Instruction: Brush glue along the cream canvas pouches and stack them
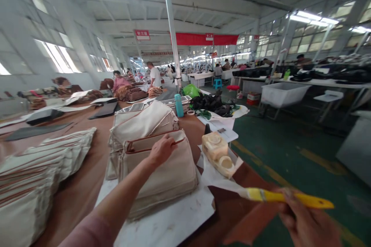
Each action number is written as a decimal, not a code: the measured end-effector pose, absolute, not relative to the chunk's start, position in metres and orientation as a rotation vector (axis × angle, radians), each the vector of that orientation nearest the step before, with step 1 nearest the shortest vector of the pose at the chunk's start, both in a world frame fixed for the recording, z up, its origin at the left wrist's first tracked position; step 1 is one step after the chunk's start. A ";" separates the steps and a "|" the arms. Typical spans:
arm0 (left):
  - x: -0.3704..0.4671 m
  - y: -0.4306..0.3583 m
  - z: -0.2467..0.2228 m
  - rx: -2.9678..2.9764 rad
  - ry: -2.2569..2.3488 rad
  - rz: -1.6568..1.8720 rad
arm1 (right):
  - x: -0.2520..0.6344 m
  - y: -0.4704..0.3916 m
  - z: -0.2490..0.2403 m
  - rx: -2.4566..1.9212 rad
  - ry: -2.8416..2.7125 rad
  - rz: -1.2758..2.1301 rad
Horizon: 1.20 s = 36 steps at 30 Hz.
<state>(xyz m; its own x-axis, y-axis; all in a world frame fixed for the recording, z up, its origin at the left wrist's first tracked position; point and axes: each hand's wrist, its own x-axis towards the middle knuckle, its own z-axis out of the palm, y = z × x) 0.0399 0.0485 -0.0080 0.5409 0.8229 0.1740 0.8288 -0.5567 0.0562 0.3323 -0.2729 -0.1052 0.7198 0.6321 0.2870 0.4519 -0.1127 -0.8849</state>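
My left hand [162, 149] reaches over a stack of cream fabric pieces [162, 179] with brown edging. Its fingers are curled on the top piece near the brown strip and look closed on its edge. The stack rests on a white sheet [171, 227]. At the lower right, my right hand [307, 220] is wrapped round the yellow handle of a paintbrush [278, 196]. The brush lies level, with its pale tip pointing left. Beyond the brush stands a crusted, cut-open plastic container [216, 146] on white paper.
More cream pieces with brown edges [43, 170] lie fanned out at the left on the brown table [84, 154]. A teal bottle [179, 105] stands behind the stack, beside a tape roll [190, 112]. Other people work farther back. Green floor [269, 142] runs along the right.
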 end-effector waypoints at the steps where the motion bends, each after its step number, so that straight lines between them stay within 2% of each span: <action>1: 0.037 0.043 -0.005 -2.752 -1.438 -0.286 | 0.337 -0.257 -0.103 -1.657 -0.818 0.251; 7: 0.005 -0.018 0.018 -2.804 -1.409 -0.215 | 0.356 -0.166 -0.099 -1.702 -1.298 0.183; 13: -0.023 -0.082 0.025 -2.824 -1.435 -0.101 | 0.352 -0.131 -0.122 -1.679 -1.459 0.208; 22: -0.023 -0.093 -0.021 -3.040 -1.592 -0.502 | 0.360 -0.150 -0.118 -1.646 -1.585 0.158; 27: -0.022 -0.101 -0.020 -3.077 -1.611 -0.641 | 0.355 -0.170 -0.119 -1.582 -1.683 0.173; 36: -0.026 -0.117 -0.015 -3.228 -1.826 -0.795 | 0.337 -0.188 -0.098 -1.667 -1.418 0.113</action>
<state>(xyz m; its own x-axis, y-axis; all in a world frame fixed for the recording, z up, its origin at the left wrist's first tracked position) -0.0262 -0.1173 -0.0147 0.5050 0.8627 0.0284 0.6086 -0.3793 0.6969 0.3374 -0.1884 -0.0978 0.3336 0.8205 0.4642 0.7363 0.0808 -0.6718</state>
